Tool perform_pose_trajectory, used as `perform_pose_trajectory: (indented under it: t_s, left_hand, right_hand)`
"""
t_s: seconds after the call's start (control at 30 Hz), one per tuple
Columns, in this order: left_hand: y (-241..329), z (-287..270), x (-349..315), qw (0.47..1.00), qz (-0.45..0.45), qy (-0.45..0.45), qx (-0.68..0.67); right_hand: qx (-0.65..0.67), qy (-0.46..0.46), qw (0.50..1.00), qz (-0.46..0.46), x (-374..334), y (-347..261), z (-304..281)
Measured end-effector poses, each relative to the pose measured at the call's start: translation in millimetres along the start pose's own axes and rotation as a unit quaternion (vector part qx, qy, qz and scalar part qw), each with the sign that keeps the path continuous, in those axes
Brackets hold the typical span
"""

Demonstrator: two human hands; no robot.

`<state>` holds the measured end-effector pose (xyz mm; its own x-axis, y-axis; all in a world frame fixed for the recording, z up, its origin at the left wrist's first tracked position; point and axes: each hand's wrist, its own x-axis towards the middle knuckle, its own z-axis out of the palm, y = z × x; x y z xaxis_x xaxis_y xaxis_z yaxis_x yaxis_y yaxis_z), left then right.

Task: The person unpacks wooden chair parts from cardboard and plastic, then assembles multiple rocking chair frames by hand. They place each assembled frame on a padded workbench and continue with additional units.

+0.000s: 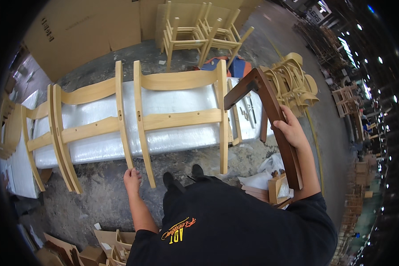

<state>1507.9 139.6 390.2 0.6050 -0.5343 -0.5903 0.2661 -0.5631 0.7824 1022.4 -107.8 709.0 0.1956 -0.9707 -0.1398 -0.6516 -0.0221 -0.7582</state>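
My right hand (pixel 291 127) is closed round one long bar of a dark brown wooden frame (pixel 275 105), raised over the table's right end. Its bars meet at angled corners, and its lower end lies by my forearm. My left hand (pixel 132 179) is low, fingers curled, at the bottom end of one leg of a pale wooden chair back (pixel 91 128). Whether it grips that leg or only overlaps it, I cannot tell. Another pale chair back (pixel 181 117) rests just right of it, two curved legs joined by two crosspieces.
The table (pixel 173 143) is covered in shiny clear wrap. Metal rods (pixel 248 111) lie at its right end. Pale chair frames (pixel 204 37) stand beyond it, with curved wooden parts (pixel 295 82) stacked at right. A cardboard box (pixel 277 188) sits below my right arm. Cardboard sheets (pixel 84 33) stand behind.
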Motion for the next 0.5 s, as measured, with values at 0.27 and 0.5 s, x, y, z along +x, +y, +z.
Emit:
perform_pose_trajectory:
  t_s: [0.27, 0.5]
  left_hand:
    - [42, 51, 20, 0.988, 0.102, -0.11, 0.031]
    - [138, 176, -21, 0.945, 0.203, -0.249, 0.063]
  right_hand:
    - [0.054, 0.003, 0.999, 0.005, 8, 20, 24]
    - [-0.002, 0.054, 0.998, -0.016, 12, 77, 10]
